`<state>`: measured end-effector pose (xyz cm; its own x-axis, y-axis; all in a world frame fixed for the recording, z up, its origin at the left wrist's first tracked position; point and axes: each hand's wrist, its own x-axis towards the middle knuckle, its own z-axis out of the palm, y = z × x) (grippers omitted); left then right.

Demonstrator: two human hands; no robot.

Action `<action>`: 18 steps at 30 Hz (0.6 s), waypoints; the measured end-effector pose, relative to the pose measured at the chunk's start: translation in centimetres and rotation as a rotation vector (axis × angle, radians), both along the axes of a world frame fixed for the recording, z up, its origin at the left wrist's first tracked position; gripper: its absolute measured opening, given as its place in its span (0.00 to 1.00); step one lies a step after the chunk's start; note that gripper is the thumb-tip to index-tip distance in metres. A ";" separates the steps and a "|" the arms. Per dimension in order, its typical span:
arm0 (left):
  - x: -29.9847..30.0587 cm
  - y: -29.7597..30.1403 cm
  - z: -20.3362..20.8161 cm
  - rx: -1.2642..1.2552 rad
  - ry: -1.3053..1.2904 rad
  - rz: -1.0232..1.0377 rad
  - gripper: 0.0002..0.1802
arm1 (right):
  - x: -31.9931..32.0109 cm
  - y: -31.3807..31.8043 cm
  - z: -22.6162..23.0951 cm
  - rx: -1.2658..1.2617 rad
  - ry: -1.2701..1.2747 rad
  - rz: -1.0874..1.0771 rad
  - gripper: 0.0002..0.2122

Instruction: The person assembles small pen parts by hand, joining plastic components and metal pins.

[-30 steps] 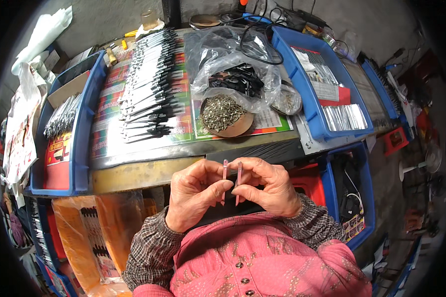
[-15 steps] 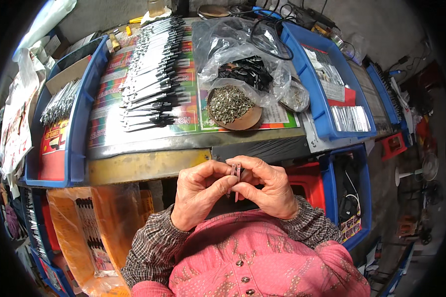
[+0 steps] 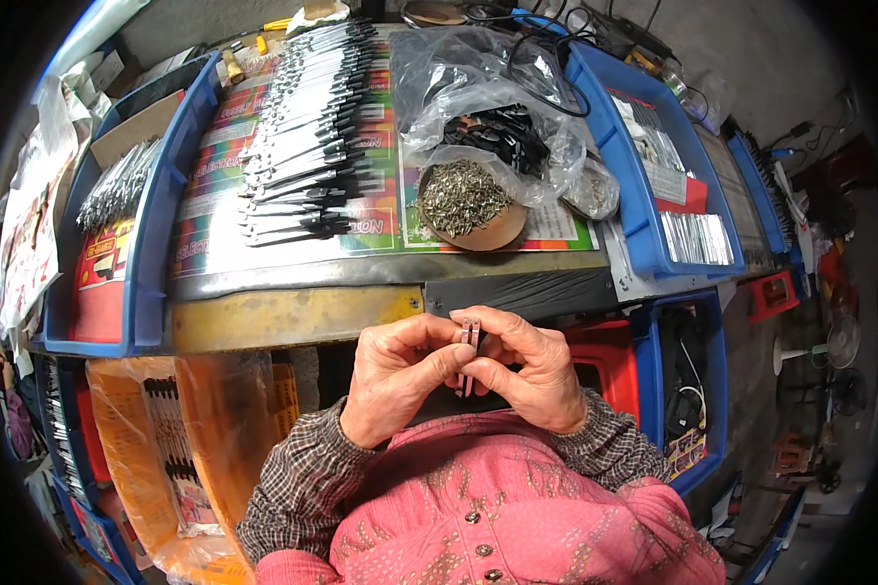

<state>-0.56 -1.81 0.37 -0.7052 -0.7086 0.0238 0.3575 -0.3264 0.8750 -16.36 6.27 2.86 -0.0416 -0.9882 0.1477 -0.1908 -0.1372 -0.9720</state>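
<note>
In front of my chest, just below the workbench edge, both hands meet around a small narrow reddish piece (image 3: pixel 470 333) that looks like two thin strips lying side by side. My left hand (image 3: pixel 395 378) pinches it between thumb and forefinger from the left. From the other side my right hand (image 3: pixel 529 369) closes on the same piece, thumb below and forefinger on top. Fingers cover much of it, so its exact kind cannot be made out. Beyond the hands, a round dish (image 3: pixel 493 234) on the bench holds many small brass-coloured metal parts.
A long row of white-and-black slim parts (image 3: pixel 307 136) lies on the bench, beside a clear plastic bag (image 3: pixel 556 132) of black pieces. Blue bins stand left (image 3: pixel 151 283) and right (image 3: pixel 644 219). An orange crate (image 3: pixel 239 409) sits below the bench; a dark blue bin (image 3: pixel 717 390) stands at right.
The view has shifted slightly, so the bench things sit a little higher. Both hands keep their pinch, and the small piece has turned slightly between the fingers.
</note>
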 end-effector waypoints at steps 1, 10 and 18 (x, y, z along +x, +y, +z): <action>0.0 0.0 0.0 0.009 0.003 -0.005 0.06 | 0.0 0.0 0.0 0.001 0.003 -0.001 0.22; -0.1 -0.1 -0.5 0.047 0.020 -0.020 0.05 | 0.0 0.0 -0.3 0.033 0.030 -0.003 0.24; 0.0 -0.2 -0.3 0.080 0.025 -0.064 0.05 | -0.7 -0.2 0.0 0.013 0.091 0.008 0.22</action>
